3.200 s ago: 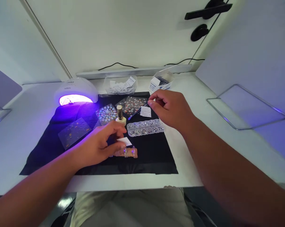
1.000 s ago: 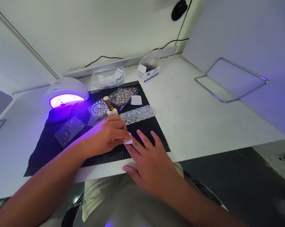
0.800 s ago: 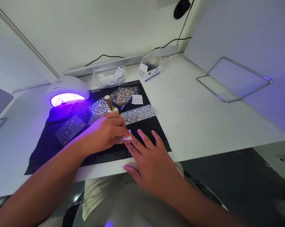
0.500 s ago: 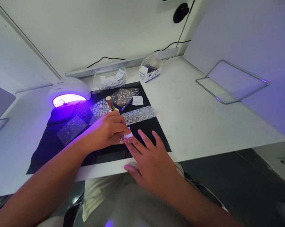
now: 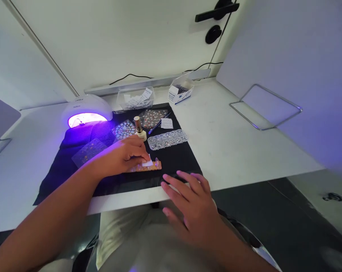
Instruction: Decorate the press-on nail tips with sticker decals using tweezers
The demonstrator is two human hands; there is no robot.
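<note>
My left hand (image 5: 131, 153) pinches a small white wipe (image 5: 148, 161) between thumb and fingers. The wipe is over an orange-brown strip (image 5: 156, 165) with small clear nail tips on it; the hand hides the strip's left part. My right hand (image 5: 192, 200) is open, fingers spread, near the table's front edge and holding nothing. A polish bottle (image 5: 140, 135) with a gold cap stands just beyond my left hand. Beside it lies a clear compartment case (image 5: 167, 140) of small gems.
A lit nail lamp (image 5: 88, 107) stands at the left on the black mat (image 5: 176, 162). Sticker sheets (image 5: 87, 152), a blue-tipped tool (image 5: 155, 127) and a white packet (image 5: 166, 123) lie there. Behind stand a clear tub (image 5: 121, 96) and a pad box (image 5: 177, 97).
My right hand has moved away from the strip, toward the right and the table's front edge. My left hand still holds the wipe at the strip. The view has tilted up slightly.
</note>
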